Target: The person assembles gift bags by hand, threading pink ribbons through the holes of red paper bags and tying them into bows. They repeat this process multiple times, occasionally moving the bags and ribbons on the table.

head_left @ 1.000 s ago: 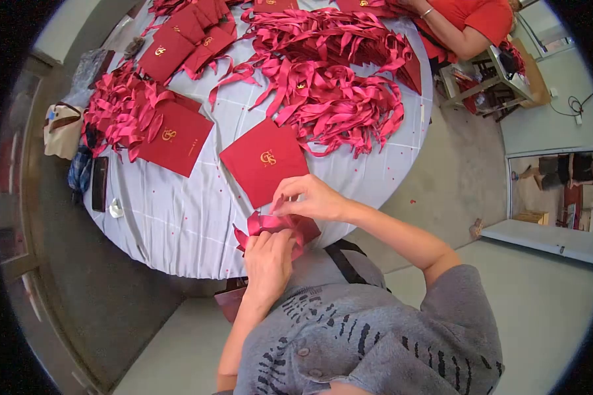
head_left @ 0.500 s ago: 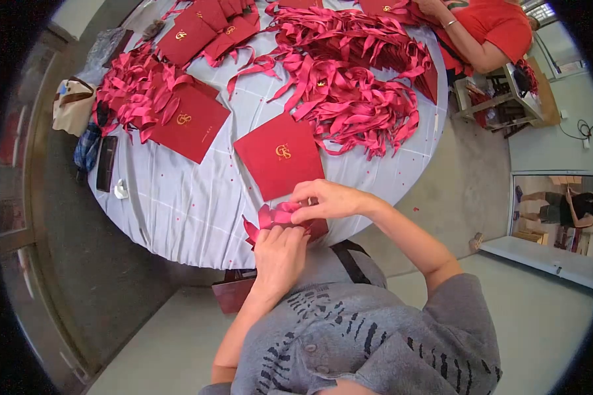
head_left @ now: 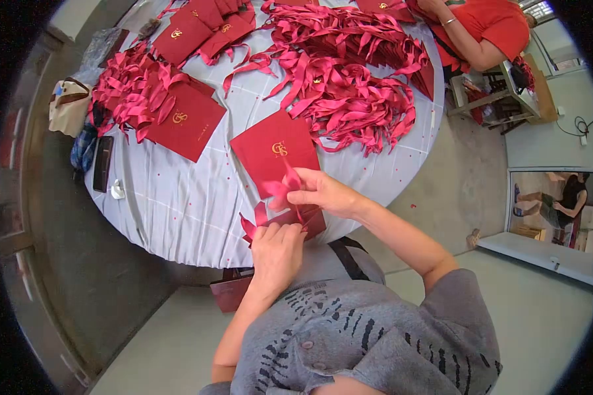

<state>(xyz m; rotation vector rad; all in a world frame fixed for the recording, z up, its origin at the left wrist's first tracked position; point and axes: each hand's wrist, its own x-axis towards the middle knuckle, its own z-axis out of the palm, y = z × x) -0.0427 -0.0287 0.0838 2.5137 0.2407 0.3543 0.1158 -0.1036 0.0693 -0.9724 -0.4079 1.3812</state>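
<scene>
At the table's near edge a dark red paper bag [head_left: 315, 226] lies partly under my hands. My left hand [head_left: 277, 253] is closed over its near side, fingers curled on the bag and a bit of ribbon. Just above it, my right hand [head_left: 323, 192] pinches a pink-red ribbon [head_left: 283, 187] between thumb and fingers, the loops lifted and slightly blurred. Beyond the ribbon a flat red bag [head_left: 270, 141] with a gold monogram lies on the cloth. What the left fingertips grip is partly hidden.
A large heap of ribboned bags [head_left: 356, 105] covers the far right of the round table [head_left: 184, 224]. More bags [head_left: 188, 125] lie at left, near a phone [head_left: 103, 163] and a beige pouch [head_left: 70, 106]. Another person in a red top [head_left: 491, 33] stands at the far right.
My right hand has risen slightly away from the bag, lifting the ribbon loops with it. My left hand stays on the bag. The view has shifted a little.
</scene>
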